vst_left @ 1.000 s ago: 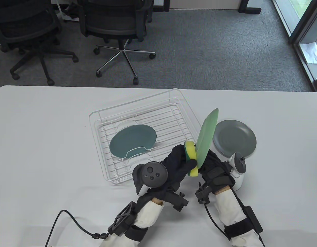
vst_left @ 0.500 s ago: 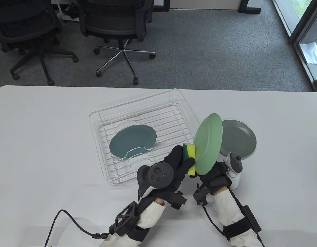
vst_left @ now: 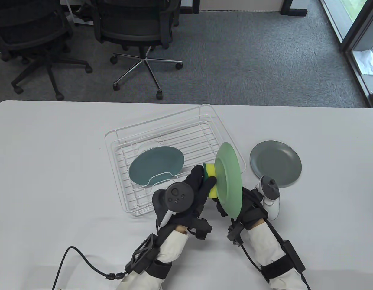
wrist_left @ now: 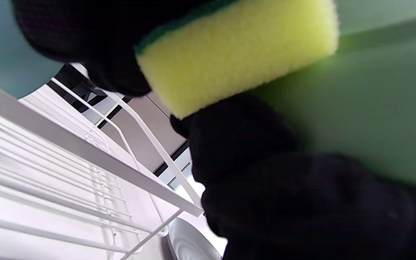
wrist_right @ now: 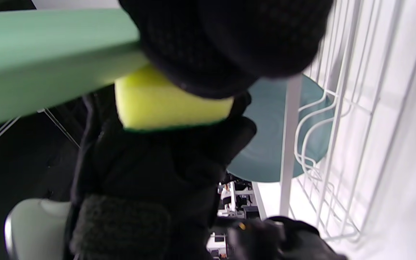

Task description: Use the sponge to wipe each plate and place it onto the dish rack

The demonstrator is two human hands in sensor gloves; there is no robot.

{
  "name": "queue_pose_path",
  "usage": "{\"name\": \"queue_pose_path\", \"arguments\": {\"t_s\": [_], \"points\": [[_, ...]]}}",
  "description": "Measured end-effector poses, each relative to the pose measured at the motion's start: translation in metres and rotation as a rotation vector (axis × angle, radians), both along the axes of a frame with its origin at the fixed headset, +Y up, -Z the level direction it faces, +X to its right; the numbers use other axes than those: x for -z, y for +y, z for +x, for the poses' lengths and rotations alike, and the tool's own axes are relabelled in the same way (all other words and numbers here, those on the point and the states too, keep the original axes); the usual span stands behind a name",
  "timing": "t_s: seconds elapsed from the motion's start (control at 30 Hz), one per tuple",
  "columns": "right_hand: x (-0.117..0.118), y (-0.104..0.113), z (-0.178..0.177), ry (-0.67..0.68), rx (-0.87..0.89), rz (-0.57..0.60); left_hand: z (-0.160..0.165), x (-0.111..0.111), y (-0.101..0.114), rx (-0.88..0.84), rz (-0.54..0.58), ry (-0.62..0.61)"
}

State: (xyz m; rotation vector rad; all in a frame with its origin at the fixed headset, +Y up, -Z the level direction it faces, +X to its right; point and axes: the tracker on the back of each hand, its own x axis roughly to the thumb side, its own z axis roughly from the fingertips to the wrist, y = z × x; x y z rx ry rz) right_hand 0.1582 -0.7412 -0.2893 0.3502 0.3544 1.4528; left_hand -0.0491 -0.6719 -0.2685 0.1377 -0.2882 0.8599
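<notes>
Three plates: a light green plate [vst_left: 228, 181] is held up on edge above the table [vst_left: 53, 169], a teal plate [vst_left: 156, 164] lies in the white wire dish rack [vst_left: 171, 133], and a grey plate [vst_left: 275, 163] lies flat on the table just right of the rack.
Left hand: the left hand [vst_left: 198, 190] grips a yellow sponge [vst_left: 210, 181] with a green scouring side, fingers and thumb curled round it, and presses its yellow face against the left face of the green plate.
Right hand: the right hand [vst_left: 248, 208] holds the green plate by its lower edge; in the table view the plate covers most of the fingers, and one dark fingertip shows at its lower left rim.
Green plate's place: between the two hands, over the rack's near right corner, tilted only a little off vertical.
Hard to make out: both wrist views are blurred and very close, filled with black glove, sponge [wrist_left: 237, 50] and green plate [wrist_right: 49, 57].
Cut off: the teal plate [wrist_right: 276, 144] shows only in part behind the rack's wires [wrist_right: 323, 108].
</notes>
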Motion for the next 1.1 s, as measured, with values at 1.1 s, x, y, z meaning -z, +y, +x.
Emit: {"name": "queue_pose_path", "arguments": {"t_s": [1.1], "points": [[0.004,-0.002,0.021,-0.151,-0.404,-0.023,-0.042,-0.018,0.054,-0.382,0.197,-0.098]]}}
